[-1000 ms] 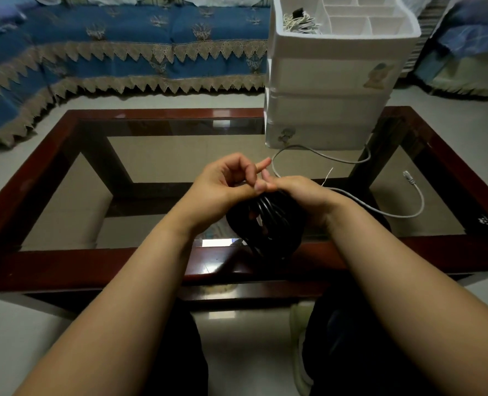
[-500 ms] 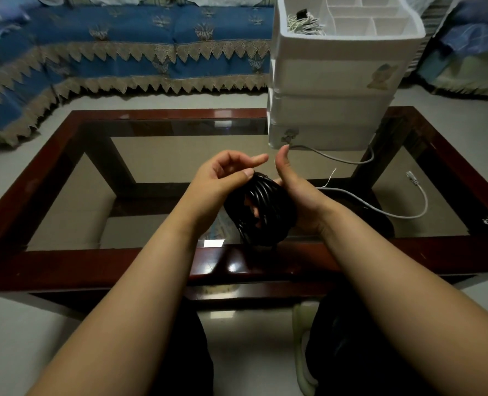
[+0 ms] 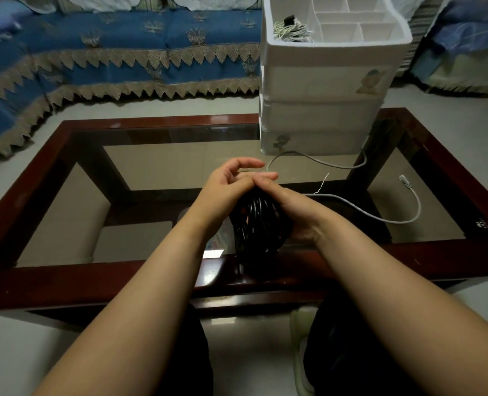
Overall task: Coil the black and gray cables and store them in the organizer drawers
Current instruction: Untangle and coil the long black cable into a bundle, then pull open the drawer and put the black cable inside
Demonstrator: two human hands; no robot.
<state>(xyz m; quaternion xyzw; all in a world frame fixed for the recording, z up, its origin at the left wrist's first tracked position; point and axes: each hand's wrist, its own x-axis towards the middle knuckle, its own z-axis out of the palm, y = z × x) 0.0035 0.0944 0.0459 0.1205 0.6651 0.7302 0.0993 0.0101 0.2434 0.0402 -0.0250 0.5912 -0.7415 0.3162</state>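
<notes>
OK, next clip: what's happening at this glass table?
A person is bundling a black cable coil over the near edge of the glass table. The right hand grips the coil; the left hand is at its top with loosely curled fingers. A gray cable lies uncoiled on the glass. The white organizer behind it holds one pale cable bundle in a top compartment.

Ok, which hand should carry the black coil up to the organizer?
Probably the right hand: it already cups the black coil, and the organizer stands on its side. The left hand only steadies.
</notes>
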